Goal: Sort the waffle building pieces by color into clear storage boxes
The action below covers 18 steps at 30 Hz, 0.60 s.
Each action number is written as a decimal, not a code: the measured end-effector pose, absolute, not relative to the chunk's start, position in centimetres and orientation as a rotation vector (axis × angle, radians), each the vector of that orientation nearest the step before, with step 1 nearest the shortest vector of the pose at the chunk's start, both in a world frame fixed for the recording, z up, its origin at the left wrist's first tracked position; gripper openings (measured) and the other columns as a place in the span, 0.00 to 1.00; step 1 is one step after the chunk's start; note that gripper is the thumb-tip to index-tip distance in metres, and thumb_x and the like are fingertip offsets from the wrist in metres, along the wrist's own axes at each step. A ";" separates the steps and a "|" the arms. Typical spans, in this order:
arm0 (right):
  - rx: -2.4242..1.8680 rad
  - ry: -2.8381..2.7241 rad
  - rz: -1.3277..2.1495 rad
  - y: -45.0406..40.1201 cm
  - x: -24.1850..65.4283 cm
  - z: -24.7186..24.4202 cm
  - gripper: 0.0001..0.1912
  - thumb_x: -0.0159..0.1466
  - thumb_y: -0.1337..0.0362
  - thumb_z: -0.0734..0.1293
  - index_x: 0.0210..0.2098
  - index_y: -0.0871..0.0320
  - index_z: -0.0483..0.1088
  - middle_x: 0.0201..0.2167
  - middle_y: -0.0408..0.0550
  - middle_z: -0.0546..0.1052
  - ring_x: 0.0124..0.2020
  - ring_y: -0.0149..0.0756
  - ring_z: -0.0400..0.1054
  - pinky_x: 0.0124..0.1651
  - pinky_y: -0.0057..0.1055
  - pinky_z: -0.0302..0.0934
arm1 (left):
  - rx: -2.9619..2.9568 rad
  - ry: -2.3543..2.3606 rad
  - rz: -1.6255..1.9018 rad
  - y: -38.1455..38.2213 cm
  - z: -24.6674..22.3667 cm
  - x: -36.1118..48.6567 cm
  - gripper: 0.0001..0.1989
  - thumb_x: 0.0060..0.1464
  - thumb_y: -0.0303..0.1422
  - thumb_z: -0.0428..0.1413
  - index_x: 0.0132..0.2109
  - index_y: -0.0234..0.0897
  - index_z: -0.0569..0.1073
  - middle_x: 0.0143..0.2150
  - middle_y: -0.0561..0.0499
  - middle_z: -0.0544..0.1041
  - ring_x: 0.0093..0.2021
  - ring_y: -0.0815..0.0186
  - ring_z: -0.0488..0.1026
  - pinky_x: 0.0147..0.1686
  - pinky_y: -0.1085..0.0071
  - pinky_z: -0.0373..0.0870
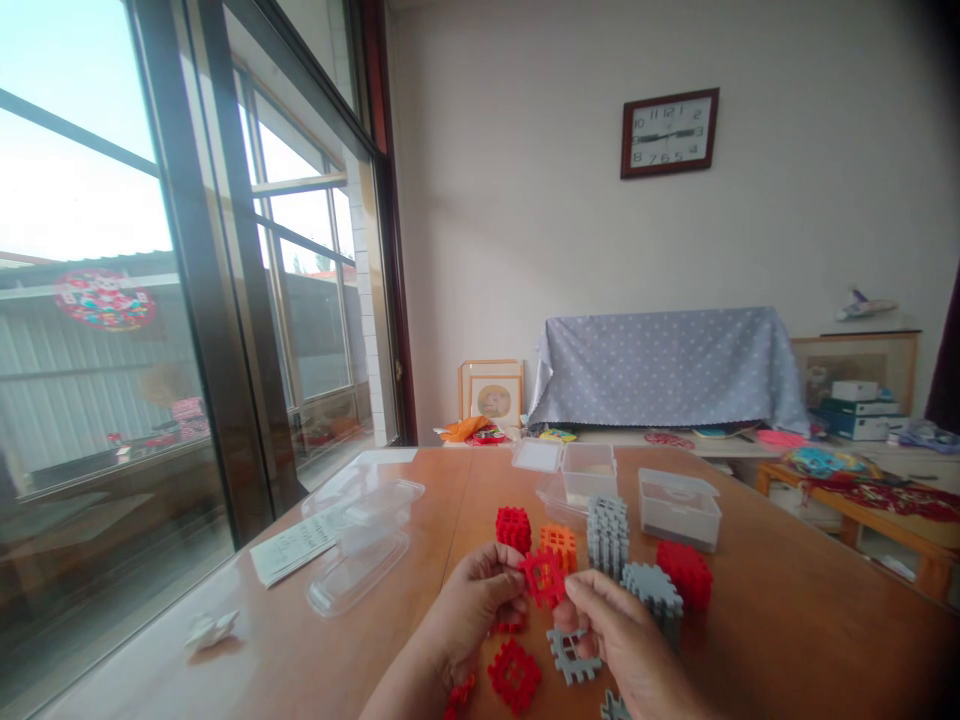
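A red notched building tile point(543, 577) is held up above the table between my two hands. My left hand point(480, 595) pinches its left edge, and the fingers of my right hand point(600, 612) grip its right edge. Below them lie another red tile point(514, 676) and a grey tile point(574, 655) with a window-like opening. Behind the held tile stand a red stack point(513, 528), an orange tile piece point(558, 545) and a tall grey stack point(607, 535). To the right of my right hand are a grey stack point(654, 590) and a red stack point(685, 576).
Clear plastic boxes point(679, 508) stand at the back of the wooden table point(450, 500). Transparent lids point(360, 572), a written paper point(294, 547) and a crumpled white scrap point(211, 630) lie to the left. A large window borders the table's left side.
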State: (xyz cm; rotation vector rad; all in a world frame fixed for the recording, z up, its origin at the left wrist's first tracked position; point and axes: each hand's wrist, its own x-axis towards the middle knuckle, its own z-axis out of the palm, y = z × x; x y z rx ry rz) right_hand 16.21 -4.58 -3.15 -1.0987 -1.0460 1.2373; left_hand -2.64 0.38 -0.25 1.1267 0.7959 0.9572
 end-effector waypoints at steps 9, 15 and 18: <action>-1.014 -0.983 1.292 -4.2 16.3 -3.8 0.20 0.62 0.47 0.70 0.26 0.56 0.67 0.21 0.39 0.70 0.23 0.27 0.61 0.25 0.24 0.50 | 1.496 0.752 0.992 0.0 0.4 -2.6 0.21 0.46 0.31 0.65 0.48 0.37 0.70 0.35 0.52 0.74 0.32 0.69 0.69 0.31 0.75 0.62; -0.987 -0.972 1.286 -3.7 16.2 -4.1 0.21 0.60 0.46 0.71 0.25 0.56 0.67 0.20 0.39 0.70 0.22 0.27 0.60 0.24 0.24 0.49 | 1.942 0.951 1.040 0.4 -0.5 -2.8 0.20 0.47 0.24 0.60 0.49 0.37 0.73 0.41 0.49 0.77 0.41 0.62 0.71 0.41 0.70 0.65; -0.995 -0.978 1.284 -3.4 16.1 -4.2 0.22 0.60 0.44 0.71 0.26 0.56 0.68 0.19 0.39 0.70 0.21 0.27 0.60 0.23 0.24 0.48 | 1.969 0.991 1.027 0.5 -0.7 -2.9 0.21 0.47 0.26 0.60 0.50 0.38 0.74 0.42 0.48 0.77 0.42 0.61 0.72 0.42 0.69 0.65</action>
